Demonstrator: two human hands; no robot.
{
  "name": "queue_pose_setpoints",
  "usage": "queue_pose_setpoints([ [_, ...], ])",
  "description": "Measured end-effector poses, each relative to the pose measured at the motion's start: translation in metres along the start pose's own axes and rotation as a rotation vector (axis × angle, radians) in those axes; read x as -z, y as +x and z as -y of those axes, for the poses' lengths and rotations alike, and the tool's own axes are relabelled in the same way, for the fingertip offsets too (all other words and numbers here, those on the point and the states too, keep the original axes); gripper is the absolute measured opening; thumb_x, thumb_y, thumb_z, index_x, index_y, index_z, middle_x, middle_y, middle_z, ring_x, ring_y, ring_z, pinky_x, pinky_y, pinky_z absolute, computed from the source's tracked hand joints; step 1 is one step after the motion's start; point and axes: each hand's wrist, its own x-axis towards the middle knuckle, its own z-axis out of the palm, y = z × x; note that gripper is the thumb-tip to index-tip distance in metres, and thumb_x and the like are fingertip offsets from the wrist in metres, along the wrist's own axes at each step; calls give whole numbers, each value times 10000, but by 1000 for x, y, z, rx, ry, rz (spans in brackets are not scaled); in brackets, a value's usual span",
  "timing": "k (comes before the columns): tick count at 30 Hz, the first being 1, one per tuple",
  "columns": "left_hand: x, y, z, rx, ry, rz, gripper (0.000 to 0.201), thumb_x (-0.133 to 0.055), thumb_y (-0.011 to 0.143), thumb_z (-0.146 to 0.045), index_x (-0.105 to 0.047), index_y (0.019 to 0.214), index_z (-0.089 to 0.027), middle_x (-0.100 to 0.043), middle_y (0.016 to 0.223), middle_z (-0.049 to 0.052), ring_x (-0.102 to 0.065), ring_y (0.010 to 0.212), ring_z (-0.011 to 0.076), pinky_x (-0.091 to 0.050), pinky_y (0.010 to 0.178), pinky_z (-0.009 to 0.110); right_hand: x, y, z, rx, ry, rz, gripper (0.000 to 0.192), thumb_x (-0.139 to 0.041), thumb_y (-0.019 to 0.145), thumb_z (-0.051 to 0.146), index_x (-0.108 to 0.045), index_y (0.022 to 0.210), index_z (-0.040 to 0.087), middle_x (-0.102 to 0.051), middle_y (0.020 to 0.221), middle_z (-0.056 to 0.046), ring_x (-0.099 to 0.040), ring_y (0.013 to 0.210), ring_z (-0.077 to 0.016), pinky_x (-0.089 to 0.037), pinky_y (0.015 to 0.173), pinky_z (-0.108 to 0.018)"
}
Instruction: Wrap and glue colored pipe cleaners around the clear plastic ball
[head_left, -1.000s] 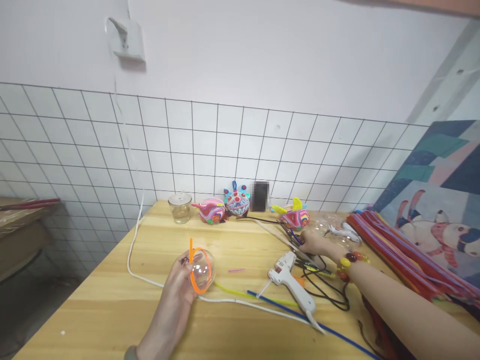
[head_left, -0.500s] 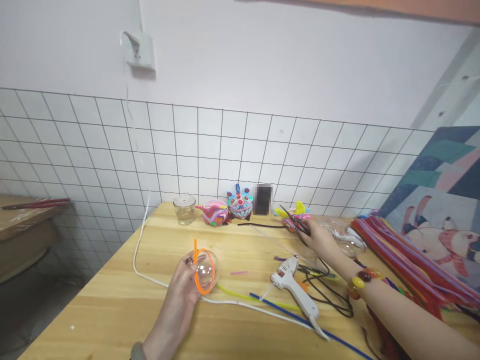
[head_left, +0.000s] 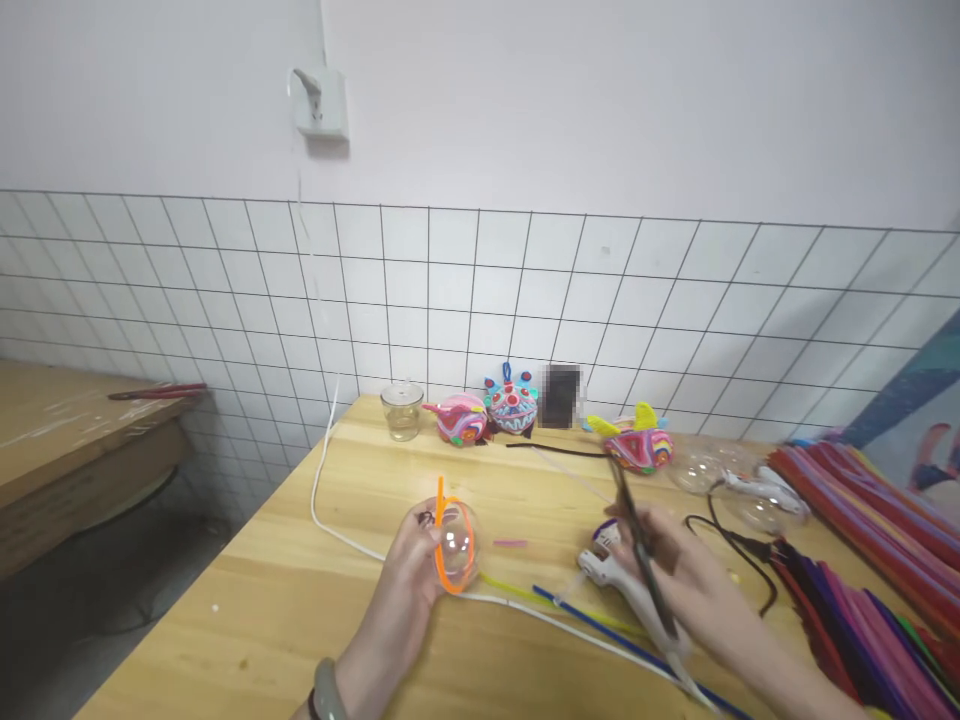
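My left hand (head_left: pixel 412 560) is closed round a clear plastic ball (head_left: pixel 459 538). A fuzzy orange strip (head_left: pixel 441 560), like a pipe cleaner, loops round the ball's face, one end sticking straight up. My right hand (head_left: pixel 679 570) grips a dark, long, narrow thing (head_left: pixel 637 545) with a tapered top; blur hides its exact kind. Under and beside that hand lies a white hot glue gun (head_left: pixel 619 580), partly covered by it, nozzle toward the left. A blue pipe cleaner (head_left: pixel 592 622) and a yellow one (head_left: pixel 517 590) lie on the table between my hands.
A lidded glass cup (head_left: pixel 403 412), colourful clay-covered figures (head_left: pixel 511 402) and a finned fish figure (head_left: pixel 637 447) line the table's back. Clear balls (head_left: pixel 761 510) and pipe cleaner bundles (head_left: pixel 847 520) lie right. A white cord (head_left: pixel 324 490) crosses the wooden table (head_left: pixel 285 620).
My right hand has drawn back from beside the fish figure to over the glue gun, carrying the dark thing. My left hand still holds the ball. The view has turned slightly.
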Motion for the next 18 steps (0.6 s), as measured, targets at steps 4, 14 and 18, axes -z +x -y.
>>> queue_pose_setpoints([
  [4, -2, -4, 1, -35, 77, 53, 283, -720, 734, -341, -624, 977, -231, -644, 894, 27, -616, 784, 198, -512, 695, 314, -25, -33, 38, 38, -265, 266, 329, -679, 693, 243, -603, 1013, 239, -686, 975, -71, -656, 921, -260, -546, 765, -322],
  [14, -2, -9, 8, -129, 257, 131, 380, -767, 684, -358, -636, 1024, -252, -665, 891, 47, -612, 817, 229, -491, 710, 305, -52, -36, 39, 294, -624, 291, 174, -590, 772, 187, -444, 706, 258, -623, 604, 12, -606, 512, -182, -438, 474, -241],
  [18, -2, -12, 10, -77, 305, 152, 416, -769, 686, -340, -607, 1060, -257, -648, 884, 28, -600, 744, 198, -463, 657, 278, -53, -41, 29, 388, -600, 254, 209, -559, 800, 151, -401, 735, 272, -592, 566, 50, -569, 449, -150, -397, 436, -212],
])
